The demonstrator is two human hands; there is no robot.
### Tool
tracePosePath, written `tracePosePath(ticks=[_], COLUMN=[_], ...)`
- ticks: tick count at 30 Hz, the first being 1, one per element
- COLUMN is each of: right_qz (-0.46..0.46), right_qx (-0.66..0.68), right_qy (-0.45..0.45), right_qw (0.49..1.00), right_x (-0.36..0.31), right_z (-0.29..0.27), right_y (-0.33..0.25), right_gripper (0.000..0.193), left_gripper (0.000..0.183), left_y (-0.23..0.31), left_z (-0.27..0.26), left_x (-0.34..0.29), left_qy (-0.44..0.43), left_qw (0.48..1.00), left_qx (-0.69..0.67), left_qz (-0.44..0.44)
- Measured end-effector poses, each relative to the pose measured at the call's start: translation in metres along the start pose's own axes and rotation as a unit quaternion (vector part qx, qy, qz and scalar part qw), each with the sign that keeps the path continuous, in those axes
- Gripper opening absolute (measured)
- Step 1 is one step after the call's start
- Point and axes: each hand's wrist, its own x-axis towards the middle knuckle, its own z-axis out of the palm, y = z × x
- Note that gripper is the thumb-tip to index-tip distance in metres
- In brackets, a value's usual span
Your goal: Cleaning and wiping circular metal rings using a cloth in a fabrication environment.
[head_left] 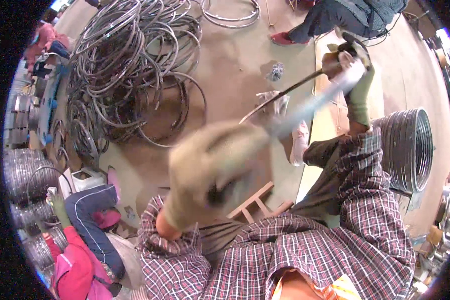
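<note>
My left hand, in a pale work glove, is large and smeared by motion in the middle of the view. It looks closed on a pale, bluish strip, which stretches blurred up to my right hand; its kind I cannot make out. My right hand, in a greenish glove with dark parts, is closed at the upper right. A thin, dark, slightly curved rod runs down-left from it. Brown material shows beside the fingers.
A big tangled heap of metal hoops covers the floor at upper left. Stacked rims stand at my right. A wooden frame lies near my lap. A person in pink sits at lower left; another person's leg is ahead.
</note>
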Motion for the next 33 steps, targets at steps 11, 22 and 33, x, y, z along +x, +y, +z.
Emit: tracePosePath(ticks=[11, 22, 33], right_qz=[0.283, 0.097, 0.153], right_qx=[0.454, 0.142, 0.244], right_qy=[0.081, 0.017, -0.032], right_qw=[0.841, 0.985, 0.957], right_x=[0.000, 0.008, 0.011], right_z=[0.000, -0.005, 0.009], right_y=[-0.031, -0.042, -0.063], right_gripper=[0.023, 0.025, 0.032], left_gripper=[0.014, 0.004, 0.025], left_y=[0.042, 0.136, -0.017], left_z=[-0.008, 0.046, 0.046], left_x=[0.004, 0.003, 0.003], left_qy=[-0.058, 0.457, 0.110], left_qw=[0.870, 0.793, 0.986], left_qx=[-0.427, -0.367, -0.044], left_qz=[0.240, -0.166, -0.119])
